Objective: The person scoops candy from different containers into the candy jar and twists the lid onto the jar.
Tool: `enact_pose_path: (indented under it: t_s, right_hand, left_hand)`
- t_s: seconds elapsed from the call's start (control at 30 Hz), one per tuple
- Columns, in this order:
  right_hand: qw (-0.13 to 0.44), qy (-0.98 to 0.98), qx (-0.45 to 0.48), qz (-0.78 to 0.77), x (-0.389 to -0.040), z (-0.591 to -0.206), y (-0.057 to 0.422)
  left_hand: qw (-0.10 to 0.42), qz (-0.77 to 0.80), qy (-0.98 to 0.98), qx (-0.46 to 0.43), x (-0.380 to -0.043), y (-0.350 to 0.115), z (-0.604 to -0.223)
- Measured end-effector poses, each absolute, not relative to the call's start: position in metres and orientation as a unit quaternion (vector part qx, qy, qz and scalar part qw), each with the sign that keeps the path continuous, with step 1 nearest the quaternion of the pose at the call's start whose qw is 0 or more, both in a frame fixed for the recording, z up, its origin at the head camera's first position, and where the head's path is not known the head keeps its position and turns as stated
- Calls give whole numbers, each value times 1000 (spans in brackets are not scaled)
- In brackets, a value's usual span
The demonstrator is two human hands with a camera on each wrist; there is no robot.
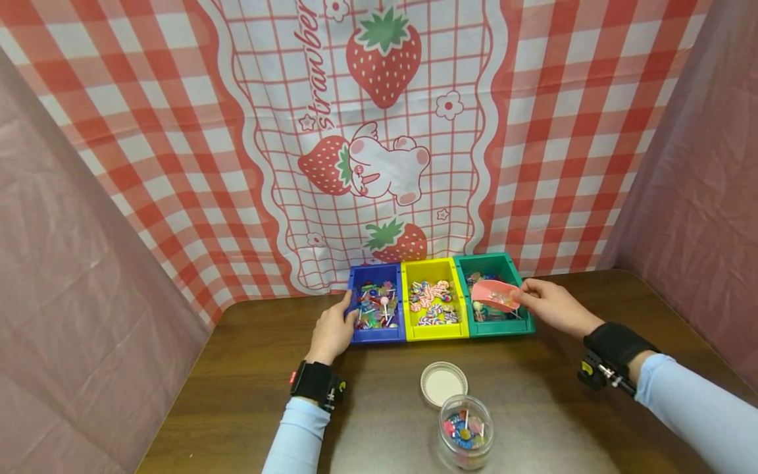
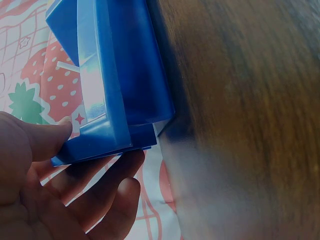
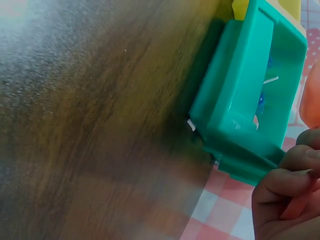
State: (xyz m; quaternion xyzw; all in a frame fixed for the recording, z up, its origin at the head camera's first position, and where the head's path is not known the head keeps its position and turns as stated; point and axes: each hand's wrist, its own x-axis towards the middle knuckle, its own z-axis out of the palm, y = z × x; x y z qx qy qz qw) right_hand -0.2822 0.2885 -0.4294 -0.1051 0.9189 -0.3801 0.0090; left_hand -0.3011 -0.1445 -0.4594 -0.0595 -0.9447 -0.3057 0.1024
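Note:
My left hand grips the left side of the blue bin. In the left wrist view the thumb lies over the bin's rim, with the fingers on the outer side. My right hand holds the handle of a pink scoop above the green bin. Some wrapped candies lie in the scoop. The right wrist view shows the curled fingers around its handle, at the green bin's corner. Lollipops and small candies fill the bottoms of the blue and green bins.
Between them stands a yellow bin with swirl-striped candies. Nearer on the wooden table are a clear jar, partly filled with candies, and a round white lid just behind it. A checked strawberry cloth hangs behind the bins.

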Motion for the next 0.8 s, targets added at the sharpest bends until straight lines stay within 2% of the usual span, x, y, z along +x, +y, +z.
enact_pose_path:
  t_s: [0.5,0.8]
  right_hand:
    - [5,919,-176,-353,-241,-417,266]
    - [37,901,-239,-359,-212,-413,253]
  left_hand:
    - [99,-307,-945,-52,-302,-145,-462]
    - [95,-303,-947,-52,-301,-144,-461]
